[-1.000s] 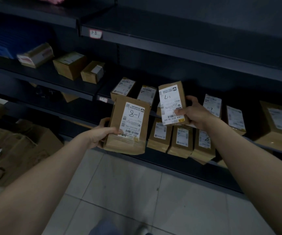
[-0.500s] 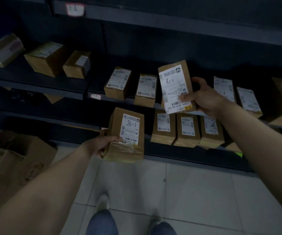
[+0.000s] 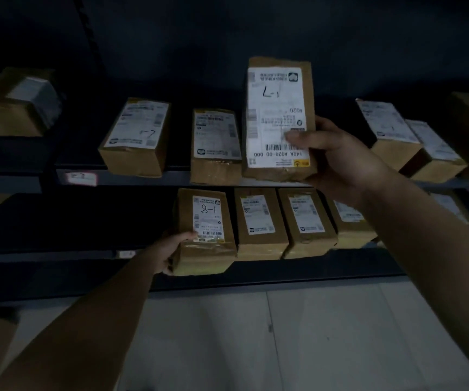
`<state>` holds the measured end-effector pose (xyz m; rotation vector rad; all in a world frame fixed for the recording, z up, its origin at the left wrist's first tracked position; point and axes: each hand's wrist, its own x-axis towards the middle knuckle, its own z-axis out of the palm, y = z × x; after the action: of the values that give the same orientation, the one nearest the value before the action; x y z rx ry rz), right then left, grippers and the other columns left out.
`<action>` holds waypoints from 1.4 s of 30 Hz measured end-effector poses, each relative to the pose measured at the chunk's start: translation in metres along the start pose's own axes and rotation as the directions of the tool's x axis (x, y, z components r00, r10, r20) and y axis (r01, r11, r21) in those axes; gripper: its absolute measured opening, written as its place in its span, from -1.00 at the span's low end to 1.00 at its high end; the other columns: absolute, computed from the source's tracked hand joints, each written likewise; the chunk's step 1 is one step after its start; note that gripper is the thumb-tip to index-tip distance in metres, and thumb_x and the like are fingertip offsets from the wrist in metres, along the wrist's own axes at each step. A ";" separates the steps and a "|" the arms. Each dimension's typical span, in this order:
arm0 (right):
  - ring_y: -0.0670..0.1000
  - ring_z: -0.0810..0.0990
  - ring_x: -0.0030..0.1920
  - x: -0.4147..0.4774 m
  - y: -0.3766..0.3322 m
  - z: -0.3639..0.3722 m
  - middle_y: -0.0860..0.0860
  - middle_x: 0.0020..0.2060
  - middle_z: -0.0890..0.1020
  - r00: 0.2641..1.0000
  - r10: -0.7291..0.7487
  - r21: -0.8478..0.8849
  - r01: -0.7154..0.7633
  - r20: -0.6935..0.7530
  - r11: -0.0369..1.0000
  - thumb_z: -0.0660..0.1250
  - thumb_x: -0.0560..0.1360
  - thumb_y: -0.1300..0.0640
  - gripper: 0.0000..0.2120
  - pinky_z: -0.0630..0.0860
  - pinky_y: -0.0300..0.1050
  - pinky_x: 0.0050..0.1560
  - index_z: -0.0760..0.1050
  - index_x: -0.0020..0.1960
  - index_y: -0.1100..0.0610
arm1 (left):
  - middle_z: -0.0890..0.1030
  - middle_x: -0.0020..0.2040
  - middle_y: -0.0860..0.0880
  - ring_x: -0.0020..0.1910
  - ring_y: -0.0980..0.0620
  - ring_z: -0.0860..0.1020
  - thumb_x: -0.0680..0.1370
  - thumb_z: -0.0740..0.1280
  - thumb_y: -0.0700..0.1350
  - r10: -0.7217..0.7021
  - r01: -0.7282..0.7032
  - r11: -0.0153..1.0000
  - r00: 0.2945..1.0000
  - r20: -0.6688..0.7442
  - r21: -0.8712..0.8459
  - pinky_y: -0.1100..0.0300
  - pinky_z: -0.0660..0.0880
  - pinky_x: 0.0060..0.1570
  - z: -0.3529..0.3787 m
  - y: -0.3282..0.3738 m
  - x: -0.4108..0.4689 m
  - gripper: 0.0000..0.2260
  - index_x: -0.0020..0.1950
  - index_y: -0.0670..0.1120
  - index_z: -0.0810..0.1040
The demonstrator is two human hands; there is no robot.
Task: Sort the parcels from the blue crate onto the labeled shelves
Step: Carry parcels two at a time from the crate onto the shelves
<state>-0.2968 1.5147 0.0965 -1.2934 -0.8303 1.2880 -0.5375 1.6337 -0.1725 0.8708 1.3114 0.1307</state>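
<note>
Each hand grips a labelled parcel, right hand (image 3: 337, 162) raising the upper parcel (image 3: 279, 119) and left hand (image 3: 171, 251) setting the lower parcel (image 3: 203, 232), seemingly matching dim shelf tags.

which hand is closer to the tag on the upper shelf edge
Left. The left hand, gripping the 8-1 parcel, is below and right of the tag. The right hand, holding the L-1 parcel, is much farther to the tag's right.

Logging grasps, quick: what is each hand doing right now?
Left hand: grips the parcel marked 8-1.
Right hand: grips the parcel with the upside-down label.
</note>
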 end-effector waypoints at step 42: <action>0.10 0.66 0.05 0.032 -0.038 0.231 0.10 0.10 0.66 0.942 0.336 -0.019 -0.336 0.001 0.942 0.44 0.46 0.18 -0.55 0.63 0.04 -0.06 0.45 0.32 0.15 | 0.70 -0.09 -0.06 -0.04 -0.04 0.66 0.46 0.29 0.30 0.327 -0.331 0.943 0.941 -0.093 -0.032 0.08 0.56 -0.04 -0.142 0.144 -0.290 -0.61 0.07 0.03 0.58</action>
<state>-0.5058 1.6005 0.1646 -1.4933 -0.6415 1.5534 -0.6937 1.6430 0.1446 1.0489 1.2279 0.4651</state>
